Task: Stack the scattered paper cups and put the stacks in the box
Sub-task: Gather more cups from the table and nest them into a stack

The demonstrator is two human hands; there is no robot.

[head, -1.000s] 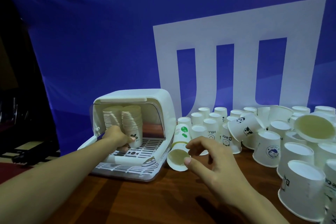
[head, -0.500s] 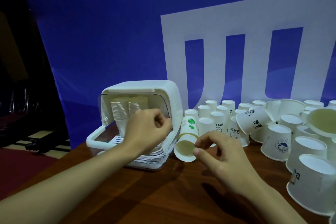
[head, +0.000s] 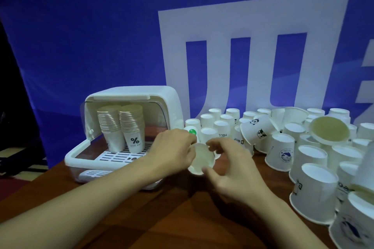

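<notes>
Presently the step in hand appears to be taking up a short stack of paper cups (head: 199, 154) lying on its side, mouth toward the camera, on the wooden table (head: 182, 218) just right of the white storage box (head: 129, 127). That box stands open at the front, its lid raised, and holds two upright stacks of inverted cups (head: 121, 127) side by side on a slatted tray; one bears a percent mark. To the right, a large crowd of loose cups (head: 303, 147) covers the table, most inverted, some tipped over one another. The lying stack is white with a green mark on its wall and a pale interior. The left hand (head: 174, 150) has its fingers curled round the stack's left side; the right hand (head: 232, 170) pinches the rim, thumb below and fingers above. To do this well, in the inspector's judgement, both hands should grip lightly so the thin rim keeps its round shape, square the nested cups, then carry them upright to the free tray space beside the two stacks.
</notes>
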